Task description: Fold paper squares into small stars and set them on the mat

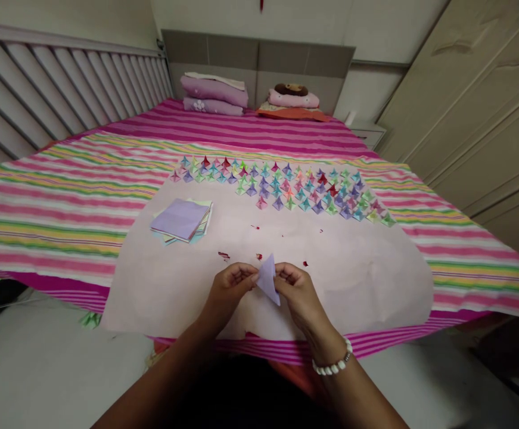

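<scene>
A small folded piece of purple paper [268, 280] is held up between my two hands over a large pale sheet [174, 292]. My left hand [235, 286] pinches its left edge between thumb and fingers. On the opposite side, my right hand [297, 292] grips the edge in the same way, with a beaded bracelet [333, 364] on that wrist. A stack of square papers [181, 219], purple on top, lies to the left. Rows of small folded paper stars [277, 186] in many colours cover the far part of the sheet.
Small dark red scraps [224, 256] are scattered on the sheet, beyond my hands. The sheet lies on a bed with a striped cover [62, 214]. Folded bedding [214, 95] sits by the headboard [223, 56]. A white railing [71, 89] stands left, cupboard doors [474, 119] right.
</scene>
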The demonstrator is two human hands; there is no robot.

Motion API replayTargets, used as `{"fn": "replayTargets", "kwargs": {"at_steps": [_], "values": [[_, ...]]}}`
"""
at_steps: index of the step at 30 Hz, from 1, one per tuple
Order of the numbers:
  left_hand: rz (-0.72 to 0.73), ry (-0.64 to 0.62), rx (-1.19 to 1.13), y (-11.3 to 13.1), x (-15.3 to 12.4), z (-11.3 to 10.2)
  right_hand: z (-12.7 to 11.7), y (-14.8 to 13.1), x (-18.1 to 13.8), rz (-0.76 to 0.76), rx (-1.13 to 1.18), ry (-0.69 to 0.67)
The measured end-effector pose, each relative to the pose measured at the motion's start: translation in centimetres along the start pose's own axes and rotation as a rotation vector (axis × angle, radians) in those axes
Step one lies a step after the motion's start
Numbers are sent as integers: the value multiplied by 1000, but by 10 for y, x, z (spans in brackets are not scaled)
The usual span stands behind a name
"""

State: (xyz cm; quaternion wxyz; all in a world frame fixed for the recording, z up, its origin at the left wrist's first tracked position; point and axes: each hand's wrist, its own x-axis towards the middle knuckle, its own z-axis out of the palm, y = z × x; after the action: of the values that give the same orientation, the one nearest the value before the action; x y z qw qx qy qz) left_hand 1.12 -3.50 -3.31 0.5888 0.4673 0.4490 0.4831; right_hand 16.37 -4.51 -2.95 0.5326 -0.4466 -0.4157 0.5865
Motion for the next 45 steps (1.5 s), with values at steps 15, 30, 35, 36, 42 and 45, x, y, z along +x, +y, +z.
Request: {"fn": "replayTargets", "kwargs": {"at_steps": [15,30,35,36,42,45], "values": [[124,61,496,5,-11,16,11,11,-8,-638,-802,114],[440,-87,596,3,-2,0,2,3,5,-145,-231,218],[510,-147,681,0,-2,-2,-1,1,7,-100,-105,161],[505,-149,671,-1,-2,-1,-1,1,7,-94,-87,154],[364,-86,504,1,-4,0,-1,-1,5,-64,-84,125],[358,-59,457,6,-5,-1,-3,-2,3,-55,-91,62]]}}
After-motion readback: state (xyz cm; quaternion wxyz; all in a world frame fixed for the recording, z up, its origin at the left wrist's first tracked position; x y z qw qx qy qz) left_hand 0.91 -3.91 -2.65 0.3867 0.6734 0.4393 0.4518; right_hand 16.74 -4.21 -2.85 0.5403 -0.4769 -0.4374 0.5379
